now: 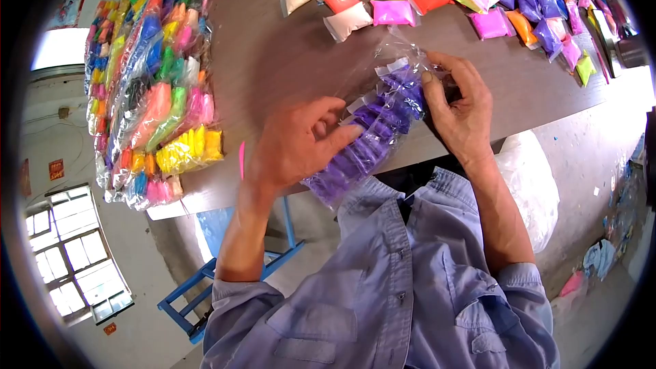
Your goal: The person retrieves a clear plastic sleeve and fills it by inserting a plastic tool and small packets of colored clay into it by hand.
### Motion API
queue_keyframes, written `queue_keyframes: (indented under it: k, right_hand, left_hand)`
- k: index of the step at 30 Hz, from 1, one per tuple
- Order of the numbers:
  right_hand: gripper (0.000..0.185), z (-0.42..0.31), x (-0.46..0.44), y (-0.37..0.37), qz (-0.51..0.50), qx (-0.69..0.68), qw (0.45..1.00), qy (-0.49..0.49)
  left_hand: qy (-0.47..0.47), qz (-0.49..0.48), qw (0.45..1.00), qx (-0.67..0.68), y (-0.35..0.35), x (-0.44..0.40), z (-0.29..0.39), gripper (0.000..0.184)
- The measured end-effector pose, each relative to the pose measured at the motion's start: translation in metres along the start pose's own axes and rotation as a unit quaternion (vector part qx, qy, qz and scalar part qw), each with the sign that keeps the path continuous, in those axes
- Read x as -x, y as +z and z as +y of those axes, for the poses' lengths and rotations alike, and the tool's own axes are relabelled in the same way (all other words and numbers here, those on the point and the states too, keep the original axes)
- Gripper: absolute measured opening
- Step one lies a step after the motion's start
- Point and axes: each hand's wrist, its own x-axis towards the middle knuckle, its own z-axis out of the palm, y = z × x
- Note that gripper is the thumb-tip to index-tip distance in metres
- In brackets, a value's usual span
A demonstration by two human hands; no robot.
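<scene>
Between my hands, just over the table's near edge, hangs a clear plastic bag (372, 133) filled with several small purple packets. My left hand (307, 140) has its fingers curled against the bag's left side, the thumb lying over the plastic. On the other side, my right hand (461, 99) pinches the clear film near the bag's upper end between thumb and fingers. The upper end of the plastic looks loose and crumpled. The left hand is slightly blurred.
Filled bags of colourful packets (150, 96) are piled along the table's left side. Loose packets (393, 12) in many colours lie across the back and right. A pink strip (242, 159) is on the brown table (273, 48). Below stand a blue metal frame (205, 287) and a white plastic sack (526, 188).
</scene>
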Motion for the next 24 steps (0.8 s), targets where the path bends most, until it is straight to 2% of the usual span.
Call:
queue_keyframes:
  k: [6, 9, 13, 15, 16, 18, 19, 21, 23, 24]
  right_hand:
    - [0.024, -0.001, 0.002, 0.002, 0.006, 0.003, 1.000, 0.017]
    - [0.023, -0.001, 0.002, 0.003, 0.012, 0.030, 0.999, 0.014]
    - [0.020, 0.005, 0.003, 0.003, 0.029, 0.049, 0.998, -0.008]
    - [0.019, 0.005, 0.001, 0.001, 0.040, 0.053, 0.998, 0.012]
    - [0.018, 0.006, 0.000, 0.000, 0.052, 0.059, 0.996, 0.035]
    - [0.017, 0.011, -0.004, -0.005, 0.073, 0.058, 0.995, 0.041]
    - [0.017, 0.014, -0.006, -0.010, 0.095, 0.058, 0.993, 0.050]
    - [0.016, 0.021, -0.008, -0.020, 0.112, 0.072, 0.990, 0.041]
    - [0.015, 0.024, -0.007, -0.029, 0.142, 0.050, 0.987, 0.052]
    - [0.015, 0.023, -0.003, -0.031, 0.122, 0.053, 0.990, 0.056]
  left_hand:
    - [-0.102, -0.065, 0.989, 0.091, 0.008, 0.006, 0.001, 0.036]
    - [-0.071, -0.032, 0.993, 0.093, 0.017, 0.008, -0.008, 0.032]
    - [-0.084, -0.041, 0.989, 0.113, 0.013, 0.009, -0.003, 0.032]
    - [-0.049, 0.061, 0.992, 0.096, 0.014, 0.015, -0.008, 0.036]
    - [-0.050, 0.065, 0.992, 0.096, 0.010, 0.019, -0.008, 0.036]
    - [0.007, 0.144, 0.985, 0.093, 0.001, 0.027, -0.008, 0.037]
    - [0.007, 0.148, 0.984, 0.095, 0.000, 0.032, -0.009, 0.037]
    - [0.122, 0.201, 0.970, -0.064, -0.001, 0.043, -0.009, 0.042]
    - [0.112, 0.187, 0.975, -0.051, 0.015, 0.045, -0.016, 0.046]
    - [0.105, 0.189, 0.974, -0.063, 0.024, 0.044, -0.022, 0.048]
